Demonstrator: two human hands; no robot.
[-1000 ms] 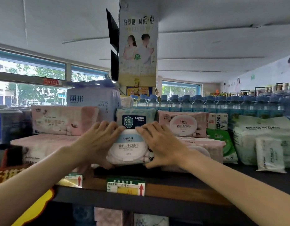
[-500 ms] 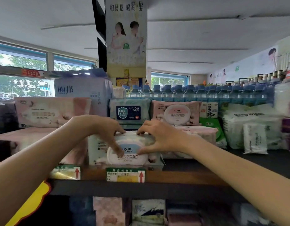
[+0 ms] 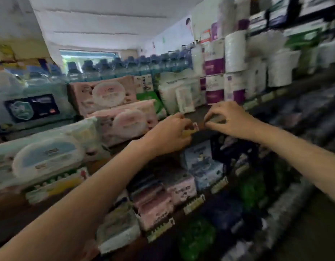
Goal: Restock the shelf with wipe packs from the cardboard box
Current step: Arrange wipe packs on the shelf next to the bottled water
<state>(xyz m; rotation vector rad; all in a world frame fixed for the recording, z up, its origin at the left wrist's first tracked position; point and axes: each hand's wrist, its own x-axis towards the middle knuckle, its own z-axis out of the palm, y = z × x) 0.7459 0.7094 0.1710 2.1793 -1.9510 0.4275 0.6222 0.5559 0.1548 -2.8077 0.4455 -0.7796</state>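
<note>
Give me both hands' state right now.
Left hand: fingers curled at the price tag; grip cannot be told.
Right hand: curled, holding nothing visible.

A white ceiling [image 3: 106,21] runs back to a bright window [image 3: 87,56] at the far end. A white wall [image 3: 174,34] on the right carries a poster [image 3: 189,25]. Dark shelving [image 3: 304,85] lines the right side, stacked with paper rolls [image 3: 235,51]. A row of blue-capped bottles [image 3: 129,66] stands further back. Daylight, blurred.
</note>
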